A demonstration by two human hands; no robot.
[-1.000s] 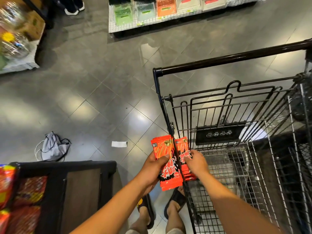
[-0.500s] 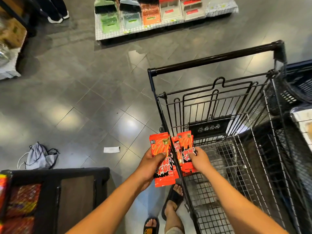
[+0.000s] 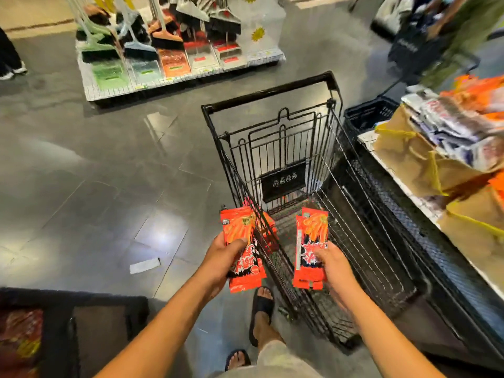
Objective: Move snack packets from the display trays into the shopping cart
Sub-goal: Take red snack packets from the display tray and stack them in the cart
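Observation:
A black wire shopping cart [image 3: 272, 91] stands in front of me. My left hand [image 3: 221, 260] grips a stack of red-orange snack packets [image 3: 240, 241] just outside the cart's left wall. My right hand [image 3: 332, 266] holds other red-orange snack packets [image 3: 311, 241] over the inside of the cart basket. More red packets [image 3: 268, 225] show through the wire behind the left stack. A dark display tray [image 3: 81, 317] with red snack packets [image 3: 19, 339] sits at the bottom left.
A shelf [image 3: 441, 214] with brown bags and orange packs runs along the cart's right side. A broom and dustpan display [image 3: 169, 58] stands ahead. A dark blue basket [image 3: 368, 113] lies past the cart. A paper scrap [image 3: 144, 266] lies on the grey tiled floor.
My hands have parted: the right hand has carried some packets to the right, over the cart's inside, while the left keeps its stack by the cart's left wall. The view has tilted up and right.

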